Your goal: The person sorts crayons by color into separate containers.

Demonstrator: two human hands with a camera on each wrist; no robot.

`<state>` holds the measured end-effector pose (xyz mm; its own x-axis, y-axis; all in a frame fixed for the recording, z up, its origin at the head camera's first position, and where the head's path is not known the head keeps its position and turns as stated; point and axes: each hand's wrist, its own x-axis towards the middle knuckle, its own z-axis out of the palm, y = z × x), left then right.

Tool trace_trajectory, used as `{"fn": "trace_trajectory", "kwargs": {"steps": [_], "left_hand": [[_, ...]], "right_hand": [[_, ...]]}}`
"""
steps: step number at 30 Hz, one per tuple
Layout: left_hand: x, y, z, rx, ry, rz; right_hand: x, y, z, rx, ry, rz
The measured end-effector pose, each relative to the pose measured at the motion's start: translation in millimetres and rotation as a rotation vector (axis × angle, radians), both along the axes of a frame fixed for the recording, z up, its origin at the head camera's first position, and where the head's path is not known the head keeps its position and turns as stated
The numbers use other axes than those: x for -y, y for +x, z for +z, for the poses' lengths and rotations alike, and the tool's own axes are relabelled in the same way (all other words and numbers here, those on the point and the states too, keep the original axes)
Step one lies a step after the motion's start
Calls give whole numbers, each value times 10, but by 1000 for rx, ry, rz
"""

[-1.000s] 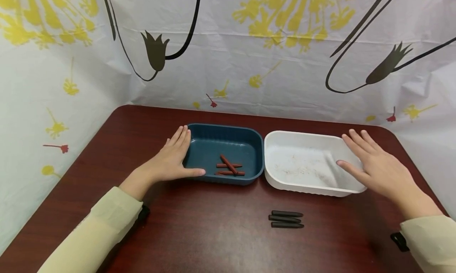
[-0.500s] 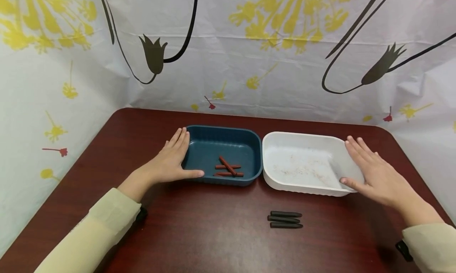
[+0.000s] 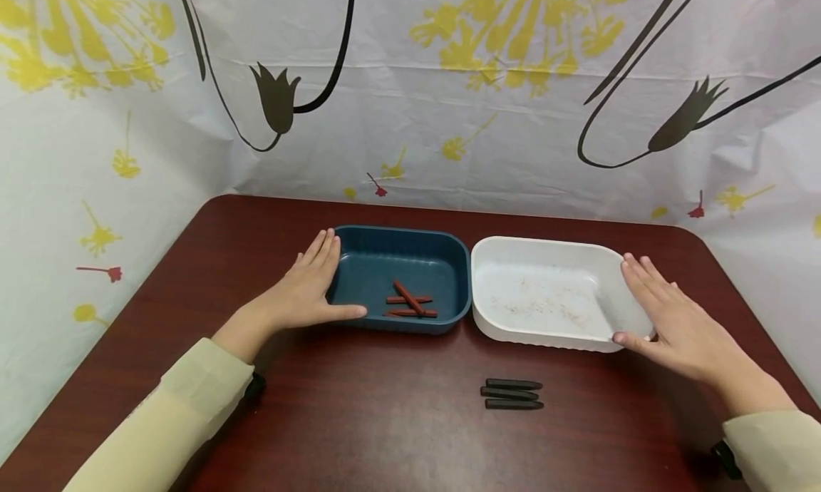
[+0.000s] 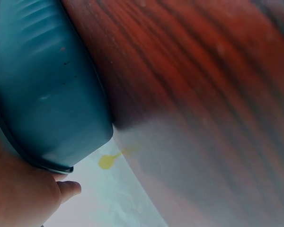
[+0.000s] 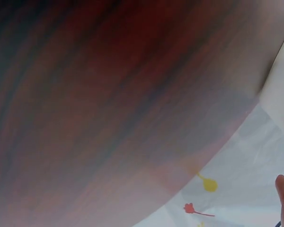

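Note:
A dark blue plastic tray (image 3: 400, 324) stands on the table with three reddish-brown crayons (image 3: 410, 303) lying crossed inside it. Against its left end rests my left hand (image 3: 304, 285), fingers extended along the far side and thumb along the front rim. Right beside it stands a white tray (image 3: 545, 337), holding only faint brownish smudges on its floor. At that tray's right end is my right hand (image 3: 680, 321), fingers straight and thumb at the front corner of the rim. Three black crayons (image 3: 512, 393) lie side by side in front of the white tray.
The dark red wood-grain table (image 3: 359, 421) has rounded far corners. White sheeting (image 3: 398, 107) with printed yellow and dark flowers hangs close behind it and at both sides.
My right hand has come down toward the white tray's right end, its thumb going from over the inside to the front rim. The left hand, trays and crayons stay put; the view shifts slightly.

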<state>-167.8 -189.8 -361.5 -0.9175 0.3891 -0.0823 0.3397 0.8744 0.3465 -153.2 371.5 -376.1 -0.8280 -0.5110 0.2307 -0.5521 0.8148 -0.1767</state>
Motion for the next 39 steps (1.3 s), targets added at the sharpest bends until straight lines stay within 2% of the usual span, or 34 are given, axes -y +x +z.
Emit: {"fn": "trace_trajectory", "kwargs": {"steps": [11,17,22,27,32,39], "left_hand": [[-22,0,-29,-15,-10,-12],[-28,0,-32,-65,-55,-22],[-51,25,-16,-127,-25,-84],[-115,85,44,-173,11,-163],[-234,112,114,-255,46,-230],[-525,151,156,-250,177,-303]], "right_hand": [[-27,50,-32,29,8,-11],[-33,59,-66,40,-9,-23],[-28,61,-66,32,-13,-25],[10,41,-60,26,-2,-27],[36,50,-93,25,8,-36],[14,51,-56,1,42,-37]]}}
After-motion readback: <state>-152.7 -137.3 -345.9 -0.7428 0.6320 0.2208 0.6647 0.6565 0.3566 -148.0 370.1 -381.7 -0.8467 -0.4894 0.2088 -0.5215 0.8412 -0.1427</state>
